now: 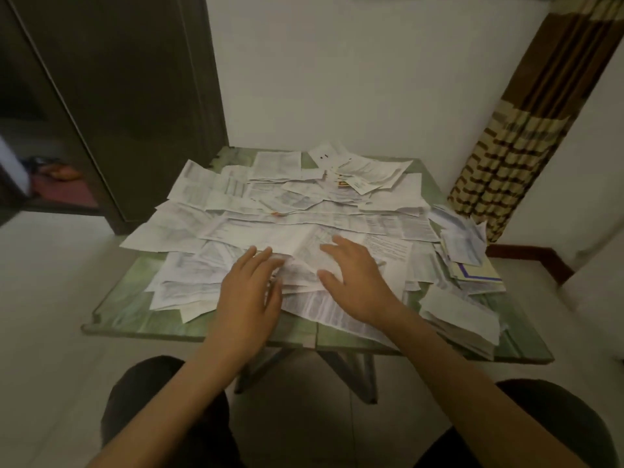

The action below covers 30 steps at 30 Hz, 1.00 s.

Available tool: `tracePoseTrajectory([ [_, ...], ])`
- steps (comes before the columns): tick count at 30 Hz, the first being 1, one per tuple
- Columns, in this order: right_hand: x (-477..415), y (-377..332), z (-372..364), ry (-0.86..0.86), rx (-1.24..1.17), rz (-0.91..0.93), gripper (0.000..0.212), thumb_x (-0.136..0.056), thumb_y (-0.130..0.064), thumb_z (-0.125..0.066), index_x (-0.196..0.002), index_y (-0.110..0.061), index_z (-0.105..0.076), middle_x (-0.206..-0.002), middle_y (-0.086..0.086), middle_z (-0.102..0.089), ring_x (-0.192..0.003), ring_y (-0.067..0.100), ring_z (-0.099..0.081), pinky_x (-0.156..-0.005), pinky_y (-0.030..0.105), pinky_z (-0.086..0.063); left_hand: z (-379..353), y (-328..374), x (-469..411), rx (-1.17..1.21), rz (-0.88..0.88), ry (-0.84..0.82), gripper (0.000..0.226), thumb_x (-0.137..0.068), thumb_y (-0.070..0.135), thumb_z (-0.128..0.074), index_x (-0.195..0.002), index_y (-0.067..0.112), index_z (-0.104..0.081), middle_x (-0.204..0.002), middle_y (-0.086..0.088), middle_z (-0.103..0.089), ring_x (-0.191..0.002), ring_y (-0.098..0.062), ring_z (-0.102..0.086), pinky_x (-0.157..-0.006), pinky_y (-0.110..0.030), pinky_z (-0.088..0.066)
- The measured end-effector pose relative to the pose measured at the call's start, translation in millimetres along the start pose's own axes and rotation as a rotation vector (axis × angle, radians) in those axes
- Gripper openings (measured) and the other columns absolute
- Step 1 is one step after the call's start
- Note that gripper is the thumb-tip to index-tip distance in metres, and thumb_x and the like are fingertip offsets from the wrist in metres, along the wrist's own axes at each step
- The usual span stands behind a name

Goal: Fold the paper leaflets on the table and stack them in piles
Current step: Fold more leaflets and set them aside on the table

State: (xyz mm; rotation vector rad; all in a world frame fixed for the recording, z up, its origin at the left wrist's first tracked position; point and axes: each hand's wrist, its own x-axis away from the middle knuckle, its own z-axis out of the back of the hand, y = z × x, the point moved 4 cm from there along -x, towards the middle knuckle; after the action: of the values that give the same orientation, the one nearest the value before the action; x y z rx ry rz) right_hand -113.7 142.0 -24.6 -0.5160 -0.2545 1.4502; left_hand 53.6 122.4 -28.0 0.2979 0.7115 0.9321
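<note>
Leaflets of white printed paper (256, 184) strewn loose and overlapping across nearly all of green glass-topped tabletop (135, 309), mostly unfolded. Left grip (250, 292) and right grip (354, 278) both apart, fingers straight, laid flat side by side on large creased white leaflet (297, 241) at near middle of heap, clamped on nothing. Judged as start of a fold: first slide that sheet clear of those beneath, toward near edge, to keep neighbours out of crease. Pin one half with left palm, bring far edge over with right, match corners before pressing, then run fingertips along fold from centre outward. Follow existing crease lines where possible; thin paper, likely to buckle or tear if forced against them. Carry next to thick stack of folded white leaflets (462, 319) at near right corner, or to looser pile with cream blue-bordered card (472, 270) just behind it. Mind that near-right stack: close to tabletop rim, so set down gently and square inward. Mind also long printed sheet (337, 315) reaching front edge under right wrist, and wide white sheet (158, 234) jutting past left edge; liable to slide to floor if swept. Bare green surface only at near left corner and along front strip: best working room. White wall (371, 79) tight behind far edge, brown-and-cream patterned curtain (513, 163) close on right, dark door (135, 96) off to left.
</note>
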Motion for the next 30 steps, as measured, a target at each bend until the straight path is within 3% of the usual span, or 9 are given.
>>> tracePoseTrajectory([
  [3,-36,5,5,-0.021,0.169,-0.045,0.051,-0.099,-0.032,-0.04,-0.145,-0.014,-0.03,-0.157,0.007,-0.012,-0.143,0.024,-0.01,-0.114,0.036,-0.008,7,-10,-8,-0.018,0.019,-0.009,0.031,-0.09,0.009,-0.058,-0.121,0.008,-0.061,-0.135,-0.013,-0.053,-0.134,-0.029,-0.037,-0.108,-0.03,-0.019],
  [8,-68,23,-10,-0.243,0.423,-0.112,0.051,-0.101,-0.031,-0.029,-0.145,-0.005,-0.029,-0.158,0.009,-0.003,-0.144,0.026,-0.003,-0.115,0.037,-0.005,13,-10,-21,0.028,0.032,-0.022,0.033,-0.093,0.011,-0.053,-0.125,0.007,-0.057,-0.139,-0.011,-0.048,-0.137,-0.026,-0.031,-0.108,-0.023,-0.013],
  [14,-69,13,-9,-0.121,0.42,-0.044,0.053,-0.099,-0.026,-0.033,-0.146,-0.004,-0.021,-0.156,0.007,-0.015,-0.142,0.023,-0.011,-0.114,0.034,-0.006,14,-17,-21,0.084,0.053,-0.043,0.034,-0.095,0.014,-0.05,-0.128,0.01,-0.054,-0.142,-0.005,-0.045,-0.138,-0.019,-0.027,-0.105,-0.015,-0.01],
  [17,-63,-5,-4,-0.031,0.359,0.05,0.055,-0.099,-0.027,-0.035,-0.148,-0.006,-0.018,-0.156,0.005,-0.015,-0.143,0.02,-0.01,-0.114,0.032,-0.004,14,-24,-21,0.206,0.152,-0.032,0.032,-0.094,0.012,-0.05,-0.126,0.012,-0.056,-0.136,-0.002,-0.049,-0.131,-0.016,-0.037,-0.1,-0.012,-0.018],
  [23,-45,-59,11,0.121,0.211,0.242,0.057,-0.097,-0.025,-0.041,-0.148,-0.01,-0.019,-0.154,0.001,-0.018,-0.141,0.016,-0.01,-0.114,0.028,-0.003,20,-30,-28,0.524,0.397,-0.024,0.029,-0.096,0.022,-0.049,-0.124,0.017,-0.056,-0.123,0.004,-0.057,-0.115,-0.011,-0.052,-0.097,-0.028,-0.042],
  [26,-39,-85,26,0.192,0.09,0.305,0.055,-0.096,-0.022,-0.045,-0.147,-0.011,-0.024,-0.153,0.0,-0.023,-0.14,0.014,-0.015,-0.112,0.024,-0.006,29,-29,-30,0.555,0.414,-0.003,0.031,-0.096,0.022,-0.049,-0.126,0.018,-0.054,-0.126,0.002,-0.056,-0.114,-0.012,-0.052,-0.099,-0.034,-0.044],
  [30,-39,-108,51,0.264,-0.276,0.267,0.046,-0.094,-0.012,-0.052,-0.139,-0.009,-0.042,-0.144,0.0,-0.039,-0.131,0.011,-0.034,-0.108,0.017,-0.023,41,-30,-33,0.58,0.45,0.047,0.036,-0.096,0.023,-0.05,-0.131,0.018,-0.048,-0.13,0.002,-0.052,-0.11,-0.008,-0.048,-0.089,-0.022,-0.037],
])
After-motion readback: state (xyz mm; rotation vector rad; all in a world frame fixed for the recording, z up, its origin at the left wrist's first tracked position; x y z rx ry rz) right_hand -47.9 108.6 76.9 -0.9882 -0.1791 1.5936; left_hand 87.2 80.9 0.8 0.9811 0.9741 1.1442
